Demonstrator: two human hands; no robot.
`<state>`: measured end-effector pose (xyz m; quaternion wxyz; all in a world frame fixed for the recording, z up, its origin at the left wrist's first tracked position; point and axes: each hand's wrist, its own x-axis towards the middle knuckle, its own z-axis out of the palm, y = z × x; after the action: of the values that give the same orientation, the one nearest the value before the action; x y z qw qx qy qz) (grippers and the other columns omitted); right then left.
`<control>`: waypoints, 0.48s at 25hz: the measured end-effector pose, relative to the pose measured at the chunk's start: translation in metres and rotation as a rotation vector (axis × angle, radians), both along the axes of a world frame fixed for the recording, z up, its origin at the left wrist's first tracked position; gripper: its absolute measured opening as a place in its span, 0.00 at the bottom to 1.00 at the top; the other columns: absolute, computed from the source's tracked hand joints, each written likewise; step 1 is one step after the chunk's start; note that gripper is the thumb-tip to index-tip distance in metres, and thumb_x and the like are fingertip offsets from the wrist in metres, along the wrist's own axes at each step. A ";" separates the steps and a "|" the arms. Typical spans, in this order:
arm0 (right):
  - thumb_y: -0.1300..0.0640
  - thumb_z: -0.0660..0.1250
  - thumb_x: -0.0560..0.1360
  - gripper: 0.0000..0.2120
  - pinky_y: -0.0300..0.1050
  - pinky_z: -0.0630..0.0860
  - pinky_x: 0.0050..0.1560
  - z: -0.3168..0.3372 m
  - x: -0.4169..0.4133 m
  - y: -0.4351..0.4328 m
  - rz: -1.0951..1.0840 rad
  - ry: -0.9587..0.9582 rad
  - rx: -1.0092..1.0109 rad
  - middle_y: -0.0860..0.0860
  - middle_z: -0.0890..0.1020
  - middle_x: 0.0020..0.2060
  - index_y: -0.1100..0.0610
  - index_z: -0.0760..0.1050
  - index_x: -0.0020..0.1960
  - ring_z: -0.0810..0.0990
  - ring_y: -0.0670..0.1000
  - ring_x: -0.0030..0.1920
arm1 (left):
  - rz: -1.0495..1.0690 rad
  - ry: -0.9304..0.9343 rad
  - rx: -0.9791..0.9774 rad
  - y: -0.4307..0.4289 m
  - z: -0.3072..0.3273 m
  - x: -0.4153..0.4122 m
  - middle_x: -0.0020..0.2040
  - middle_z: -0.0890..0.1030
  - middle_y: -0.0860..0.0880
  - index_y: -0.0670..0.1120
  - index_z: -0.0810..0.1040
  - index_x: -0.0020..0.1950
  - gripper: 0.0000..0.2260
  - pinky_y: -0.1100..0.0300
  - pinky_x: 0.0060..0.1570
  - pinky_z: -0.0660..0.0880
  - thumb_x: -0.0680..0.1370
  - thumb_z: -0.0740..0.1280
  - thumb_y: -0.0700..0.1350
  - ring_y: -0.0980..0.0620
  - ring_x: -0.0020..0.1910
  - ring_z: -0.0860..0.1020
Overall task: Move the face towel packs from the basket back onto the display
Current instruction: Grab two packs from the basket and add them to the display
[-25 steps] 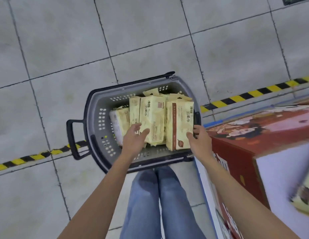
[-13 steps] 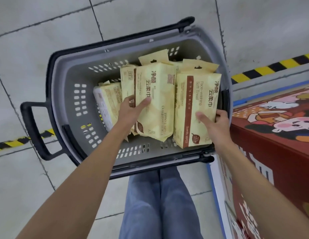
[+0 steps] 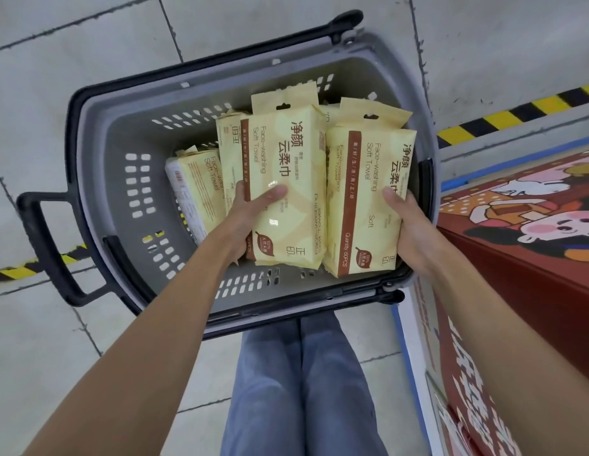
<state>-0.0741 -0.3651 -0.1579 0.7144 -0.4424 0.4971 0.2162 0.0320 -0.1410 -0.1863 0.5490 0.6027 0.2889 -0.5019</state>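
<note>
A grey shopping basket (image 3: 122,133) with black handles stands on the floor and holds several pale yellow face towel packs. My left hand (image 3: 250,215) grips the middle pack (image 3: 286,166), thumb across its front. My right hand (image 3: 406,225) grips the right-hand pack (image 3: 365,192) by its right edge, thumb on the front. Both packs stand upright, raised a little above the basket floor. Another pack (image 3: 194,182) leans on the left, and one more (image 3: 229,149) stands behind the middle pack. The red display box (image 3: 530,291) with cartoon print stands just right of the basket.
Grey tiled floor (image 3: 72,54) surrounds the basket. A yellow-and-black hazard strip (image 3: 517,113) runs across the floor behind the display and continues at the left (image 3: 13,274). My legs in blue jeans (image 3: 299,383) are below the basket. The basket's pull handle (image 3: 46,251) sticks out left.
The camera has come closer to the basket. Both hands have closed around their packs and the two packs have tipped up and risen slightly.
</note>
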 end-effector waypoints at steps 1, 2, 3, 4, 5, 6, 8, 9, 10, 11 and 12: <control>0.40 0.80 0.52 0.52 0.51 0.76 0.58 -0.004 -0.001 -0.002 -0.010 -0.002 0.046 0.49 0.80 0.61 0.51 0.64 0.71 0.79 0.49 0.59 | -0.002 0.001 -0.003 0.001 0.000 -0.001 0.62 0.79 0.47 0.51 0.62 0.72 0.45 0.47 0.52 0.79 0.58 0.77 0.57 0.48 0.56 0.80; 0.40 0.81 0.50 0.53 0.51 0.76 0.58 -0.006 -0.001 -0.002 -0.001 -0.007 0.083 0.50 0.80 0.60 0.52 0.66 0.70 0.80 0.50 0.59 | -0.005 0.004 -0.010 0.002 0.001 -0.002 0.60 0.80 0.47 0.51 0.66 0.70 0.42 0.48 0.51 0.79 0.59 0.77 0.56 0.48 0.55 0.81; 0.41 0.81 0.48 0.53 0.52 0.76 0.57 -0.007 -0.001 -0.002 0.016 -0.006 0.109 0.51 0.81 0.60 0.53 0.68 0.69 0.80 0.51 0.59 | -0.016 0.004 -0.020 0.003 0.004 -0.003 0.58 0.81 0.47 0.51 0.70 0.67 0.37 0.49 0.50 0.80 0.61 0.76 0.55 0.48 0.53 0.82; 0.41 0.82 0.46 0.52 0.52 0.77 0.57 -0.008 0.000 0.000 0.031 0.004 0.123 0.52 0.81 0.59 0.54 0.70 0.68 0.80 0.52 0.58 | -0.027 0.006 -0.031 0.004 0.009 -0.002 0.56 0.82 0.47 0.51 0.73 0.63 0.31 0.50 0.49 0.80 0.62 0.77 0.53 0.48 0.53 0.82; 0.42 0.82 0.45 0.51 0.52 0.77 0.57 -0.007 0.001 0.003 0.045 0.022 0.125 0.52 0.81 0.58 0.54 0.72 0.66 0.81 0.52 0.58 | -0.032 0.010 -0.030 0.005 0.012 -0.002 0.54 0.83 0.47 0.51 0.75 0.61 0.27 0.51 0.47 0.80 0.63 0.77 0.51 0.48 0.52 0.82; 0.43 0.82 0.46 0.49 0.52 0.77 0.57 -0.007 0.002 0.006 0.056 0.039 0.113 0.52 0.82 0.58 0.54 0.73 0.65 0.81 0.52 0.57 | -0.035 0.010 -0.018 0.007 0.016 -0.003 0.54 0.83 0.47 0.50 0.75 0.59 0.26 0.52 0.46 0.80 0.63 0.77 0.50 0.47 0.52 0.82; 0.49 0.79 0.55 0.38 0.54 0.77 0.58 -0.004 0.005 0.013 0.053 0.061 0.069 0.52 0.82 0.56 0.55 0.74 0.63 0.82 0.52 0.55 | -0.024 -0.010 0.030 0.010 0.023 -0.004 0.53 0.83 0.47 0.49 0.75 0.59 0.27 0.52 0.46 0.80 0.62 0.74 0.50 0.48 0.51 0.82; 0.53 0.77 0.60 0.31 0.54 0.77 0.58 -0.001 0.007 0.016 0.039 0.077 0.037 0.52 0.83 0.55 0.55 0.75 0.62 0.82 0.52 0.54 | -0.014 -0.014 0.046 0.011 0.026 -0.005 0.52 0.83 0.47 0.49 0.75 0.59 0.27 0.53 0.45 0.80 0.61 0.75 0.50 0.48 0.50 0.82; 0.56 0.76 0.64 0.25 0.53 0.78 0.56 0.004 0.009 0.018 0.028 0.089 0.003 0.51 0.83 0.53 0.55 0.76 0.60 0.83 0.51 0.52 | -0.009 -0.016 0.061 0.012 0.031 -0.007 0.52 0.83 0.48 0.49 0.75 0.59 0.26 0.53 0.45 0.80 0.62 0.75 0.49 0.48 0.50 0.82; 0.58 0.75 0.66 0.21 0.51 0.79 0.53 0.011 0.011 0.020 0.020 0.096 -0.023 0.51 0.84 0.51 0.54 0.76 0.57 0.83 0.50 0.51 | -0.007 -0.014 0.077 0.013 0.039 -0.009 0.52 0.83 0.48 0.49 0.75 0.59 0.26 0.52 0.46 0.80 0.62 0.76 0.49 0.49 0.49 0.82; 0.58 0.74 0.67 0.18 0.49 0.80 0.49 0.023 0.012 0.022 0.015 0.099 -0.037 0.50 0.84 0.49 0.54 0.77 0.55 0.83 0.49 0.49 | -0.005 -0.009 0.095 0.015 0.051 -0.011 0.53 0.83 0.48 0.48 0.75 0.60 0.28 0.52 0.46 0.80 0.62 0.76 0.50 0.48 0.49 0.82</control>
<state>-0.0617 -0.3431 -0.1345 0.6790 -0.4484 0.5322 0.2339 0.0215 -0.1260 -0.1353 0.5198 0.6311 0.3084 -0.4862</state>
